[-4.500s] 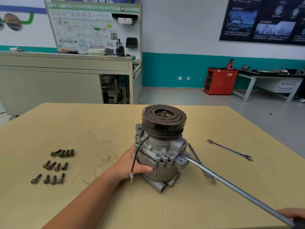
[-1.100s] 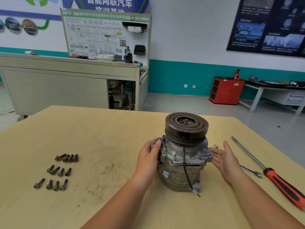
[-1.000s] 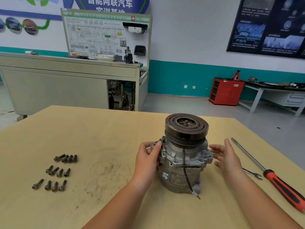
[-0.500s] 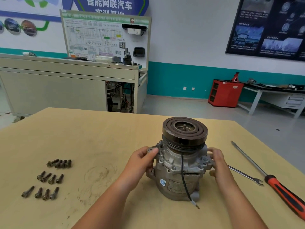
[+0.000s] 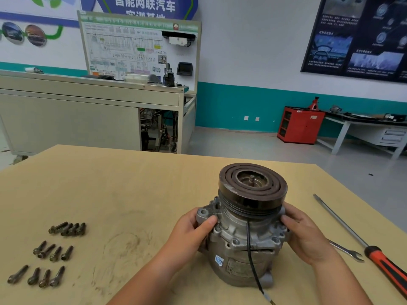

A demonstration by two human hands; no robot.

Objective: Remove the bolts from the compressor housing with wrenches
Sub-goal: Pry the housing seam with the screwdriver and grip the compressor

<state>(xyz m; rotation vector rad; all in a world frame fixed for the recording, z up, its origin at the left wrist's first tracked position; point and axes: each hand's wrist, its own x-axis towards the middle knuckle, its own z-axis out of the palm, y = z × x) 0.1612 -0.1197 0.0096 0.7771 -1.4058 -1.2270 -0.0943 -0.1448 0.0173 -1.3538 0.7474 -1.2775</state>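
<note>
We look down on a compressor (image 5: 246, 245) that stands upright near the right of a tan worktop (image 5: 132, 194). Its long axis is vertical, and the dark grooved pulley (image 5: 252, 183) is on top. It sits between our two hands and both touch it.

Our left hand (image 5: 191, 236) holds the left side. Its fingers (image 5: 209, 221) curl round a mounting ear, and the thumb presses on the flange. Our right hand (image 5: 308, 238) grips the right side the same way. Its thumb lies on the front just under the pulley, and the other fingers wrap behind, out of sight. Neither hand holds a tool.

A thin black wire (image 5: 250, 249) hangs down the front of the housing to the worktop. A dark seam runs across the housing beside it. We cannot tell whether any bolts are left in the flange.

The wrench (image 5: 348, 252) lies flat just to the right of our right hand, partly hidden under it, with its open jaw towards us. A screwdriver (image 5: 374, 254) with a red and black handle lies beside the wrench, further right. Our right hand is much the nearer to both tools.

Loose bolts (image 5: 48, 252) lie in three rows well apart to the left, nearer our left hand.

We judge that the hands are turning or steadying the compressor. To pick up the wrench, our right hand would need to let go and reach a little to the right.
</note>
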